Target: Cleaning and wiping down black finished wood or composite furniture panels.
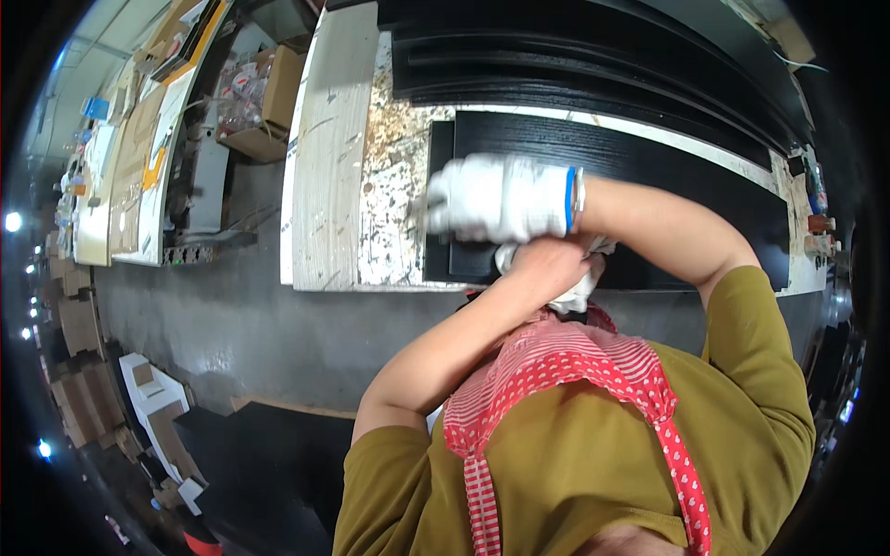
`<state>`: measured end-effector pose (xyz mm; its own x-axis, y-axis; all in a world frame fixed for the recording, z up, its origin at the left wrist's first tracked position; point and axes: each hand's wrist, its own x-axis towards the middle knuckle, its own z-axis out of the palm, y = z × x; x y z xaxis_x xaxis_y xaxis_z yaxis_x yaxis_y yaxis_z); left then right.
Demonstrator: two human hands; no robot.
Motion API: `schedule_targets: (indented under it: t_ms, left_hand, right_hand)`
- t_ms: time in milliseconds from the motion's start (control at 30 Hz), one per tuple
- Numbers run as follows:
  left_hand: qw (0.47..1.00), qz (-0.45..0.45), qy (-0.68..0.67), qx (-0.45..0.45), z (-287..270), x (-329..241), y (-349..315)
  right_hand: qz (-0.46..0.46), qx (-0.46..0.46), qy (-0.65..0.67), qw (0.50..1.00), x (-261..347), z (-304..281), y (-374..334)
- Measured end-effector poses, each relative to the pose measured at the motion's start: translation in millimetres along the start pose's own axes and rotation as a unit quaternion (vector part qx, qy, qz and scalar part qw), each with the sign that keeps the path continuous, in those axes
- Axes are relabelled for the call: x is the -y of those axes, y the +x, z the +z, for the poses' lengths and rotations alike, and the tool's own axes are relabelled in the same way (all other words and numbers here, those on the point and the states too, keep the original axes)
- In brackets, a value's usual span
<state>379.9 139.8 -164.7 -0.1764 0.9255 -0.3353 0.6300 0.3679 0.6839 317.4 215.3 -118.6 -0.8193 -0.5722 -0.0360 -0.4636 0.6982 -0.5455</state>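
Note:
My right hand (496, 199), in a white knitted glove with a blue cuff, is over the left end of a black panel (630, 176). Motion smears its fingers, so their pose is unclear. Below its wrist, close to my body, my left hand (561, 261) looks bare and closed on a bunched white cloth (575, 295), which may be a glove; its fingers are mostly hidden. The forearms cross near the bench edge. Another black panel (439, 157) shows from under the first at its left end.
Long black boards (575, 60) lie along the far side of the pale workbench (324, 167). Bottles (818, 199) stand at its right end. A cardboard box (273, 102) with clear plastic inside and a cluttered side table (130, 176) are at left. Behind me lies a dark panel (269, 463).

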Motion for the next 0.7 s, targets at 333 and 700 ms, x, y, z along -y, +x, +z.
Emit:
schedule_targets:
  t_ms: [333,700]
  left_hand:
    - [0.965,0.124,0.081,-0.217,-5,8,-4]
    - [0.966,0.138,0.083,-0.202,-9,12,-8]
  right_hand:
    - [0.193,-0.082,-0.259,0.943,-76,-46,17]
    - [0.342,-0.113,-0.199,0.911,-59,-55,10]
